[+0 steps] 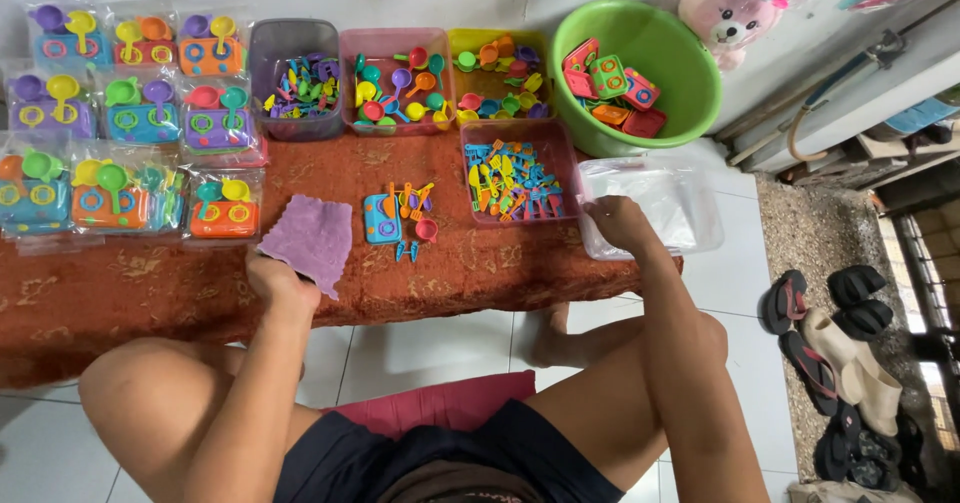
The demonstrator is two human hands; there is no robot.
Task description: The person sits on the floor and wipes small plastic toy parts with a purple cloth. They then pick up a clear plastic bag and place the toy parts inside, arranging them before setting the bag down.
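Your left hand pinches a purple cloth at the near edge of the rust-coloured table, while your right hand closes on clear bags in the clear plastic bin, just beside the pink tray of small toy utensils.
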